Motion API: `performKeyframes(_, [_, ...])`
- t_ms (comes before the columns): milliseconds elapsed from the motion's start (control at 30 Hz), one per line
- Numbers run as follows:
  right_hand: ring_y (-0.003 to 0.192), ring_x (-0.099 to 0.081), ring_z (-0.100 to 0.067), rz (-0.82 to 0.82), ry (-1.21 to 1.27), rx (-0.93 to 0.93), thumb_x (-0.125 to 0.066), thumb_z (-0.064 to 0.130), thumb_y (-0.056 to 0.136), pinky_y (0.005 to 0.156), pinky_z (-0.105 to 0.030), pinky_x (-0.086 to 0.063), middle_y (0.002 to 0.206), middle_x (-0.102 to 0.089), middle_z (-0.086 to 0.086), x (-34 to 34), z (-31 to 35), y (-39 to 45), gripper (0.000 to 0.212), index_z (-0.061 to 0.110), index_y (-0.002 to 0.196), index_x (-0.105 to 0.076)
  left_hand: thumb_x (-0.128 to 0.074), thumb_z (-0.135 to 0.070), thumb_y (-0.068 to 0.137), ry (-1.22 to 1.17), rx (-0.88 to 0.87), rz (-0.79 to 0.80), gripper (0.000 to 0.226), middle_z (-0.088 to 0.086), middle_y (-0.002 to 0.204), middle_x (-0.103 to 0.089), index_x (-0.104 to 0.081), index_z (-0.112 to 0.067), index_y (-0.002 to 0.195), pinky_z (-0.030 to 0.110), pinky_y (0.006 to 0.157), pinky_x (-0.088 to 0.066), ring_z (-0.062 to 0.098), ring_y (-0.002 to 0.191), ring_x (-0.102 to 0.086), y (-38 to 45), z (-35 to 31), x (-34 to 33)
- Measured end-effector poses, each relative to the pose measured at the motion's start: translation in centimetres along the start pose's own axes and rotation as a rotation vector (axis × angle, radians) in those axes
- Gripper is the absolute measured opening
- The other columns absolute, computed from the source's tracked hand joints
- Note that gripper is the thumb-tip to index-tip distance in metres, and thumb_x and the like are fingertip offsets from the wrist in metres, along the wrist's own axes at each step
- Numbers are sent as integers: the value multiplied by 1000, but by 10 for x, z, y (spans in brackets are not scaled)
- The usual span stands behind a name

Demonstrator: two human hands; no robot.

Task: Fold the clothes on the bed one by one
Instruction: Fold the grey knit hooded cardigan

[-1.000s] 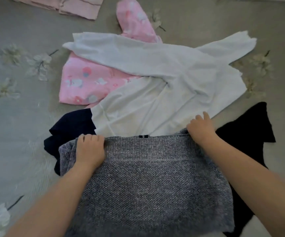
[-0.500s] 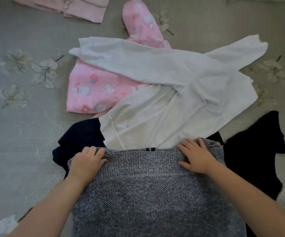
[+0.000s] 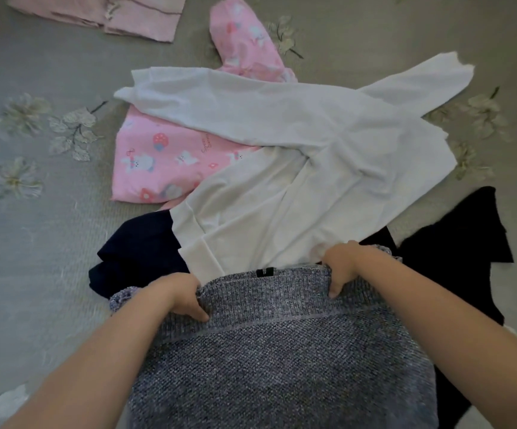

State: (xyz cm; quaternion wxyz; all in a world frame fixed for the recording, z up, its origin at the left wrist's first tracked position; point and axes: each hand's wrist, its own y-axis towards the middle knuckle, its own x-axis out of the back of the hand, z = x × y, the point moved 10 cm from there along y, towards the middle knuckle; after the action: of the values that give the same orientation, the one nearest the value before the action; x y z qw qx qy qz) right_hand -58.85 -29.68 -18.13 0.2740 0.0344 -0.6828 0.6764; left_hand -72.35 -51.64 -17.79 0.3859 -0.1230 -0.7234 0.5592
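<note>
Grey knit sweater [image 3: 282,351], far edge gripped by left hand [image 3: 178,294], right hand [image 3: 342,267]

Small print on the pink garment [image 3: 170,156] (too blurred) cannot be read.

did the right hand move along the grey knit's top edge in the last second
Yes. The right hand slid inward along the grey knit from its right corner toward the small black tag, and now grips the edge.
</note>
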Motion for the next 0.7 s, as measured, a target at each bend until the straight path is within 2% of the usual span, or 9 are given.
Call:
performKeyframes(133, [105,-56,-25,-284,-111,36,-61,30,85,77,-29,-43,115,-59,-7,1,12,-29,38,10,116,-53,-52,-31,87,136,-50,-352,11,-2,81,-58,-50,-24,80,26,62,-33,18,77,-54,-35,-16,5])
performKeyframes(233, [97,-59,-27,-486,-180,-41,-50,15,89,68,-32,-43,106,-62,-9,-13,15,-59,33,12,121,-44,-45,-16,88,158,1,-573,14,-2,81,-59,-36,-24,81,26,59,-32,21,83,-59,-69,-19,-10])
performKeyframes(300, [94,-60,-26,-553,-141,-79,-45,8,88,66,-31,-43,106,-61,-6,-28,16,-79,37,14,124,-41,-62,-5,74,100,-21,-738,22,1,66,-57,-44,-19,75,30,48,-36,24,64,-61,-102,-27,-18])
performKeyframes(400, [102,-58,-22,-674,-93,-94,-42,9,90,73,-30,-45,120,-55,-2,-44,21,-122,44,16,133,-35,-70,16,40,62,-159,-991,31,6,42,-52,-58,-7,56,21,28,-31,22,31,-49,-157,-44,-23])
performKeyframes(500, [116,-54,-19,-875,-101,-109,-54,8,85,95,-29,-43,133,-52,-9,-48,30,-185,56,8,138,-35,-75,15,38,83,-225,-1124,37,7,48,-62,-71,-4,69,17,33,-37,20,36,-56,-204,-55,-22])
performKeyframes(533, [107,-62,-21,-974,-89,-110,-70,4,71,90,-31,-49,123,-59,-16,-47,32,-215,61,1,128,-49,-75,14,41,91,-258,-1165,35,8,53,-65,-72,-2,72,18,34,-39,20,38,-58,-222,-61,-20])
performKeyframes(600, [73,-71,-26,-1193,-62,-106,-84,-7,33,59,-37,-57,88,-71,-19,-50,33,-269,62,-4,93,-70,-61,7,57,122,-326,-1258,22,11,59,-68,-72,1,75,21,34,-44,22,43,-63,-256,-76,-11])
performKeyframes(633, [65,-71,-28,-1269,-37,-130,-80,-11,32,50,-39,-55,81,-72,-18,-56,32,-297,54,-4,85,-72,-54,4,60,155,-367,-1309,23,12,61,-69,-72,2,75,21,34,-45,22,45,-64,-277,-88,-6])
performKeyframes(700, [63,-70,-29,-1336,-30,-217,-60,-8,52,47,-39,-54,80,-72,-18,-73,30,-349,33,-3,82,-73,-72,5,46,199,-441,-1363,32,12,66,-70,-72,2,78,22,35,-45,22,49,-66,-314,-112,2])
